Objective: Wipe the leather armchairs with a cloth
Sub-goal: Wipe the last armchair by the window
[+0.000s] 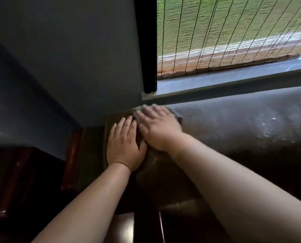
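The dark brown leather armchair (pixel 233 127) fills the lower right, its rounded top edge running below the window sill, with wet streaks on it. My right hand (pixel 159 128) lies flat with straight fingers on a grey cloth (pixel 178 117), pressing it onto the left end of the chair's top. Only the cloth's edges show around the hand. My left hand (pixel 125 146) rests flat on the leather just left of the right hand, fingers straight and touching it.
A dark blue-grey wall (pixel 67 58) stands close behind the chair at the left. A window sill (pixel 216 88) and a bamboo blind (pixel 233 32) sit right above the chair's top. Reddish wooden furniture (pixel 72 155) stands to the left.
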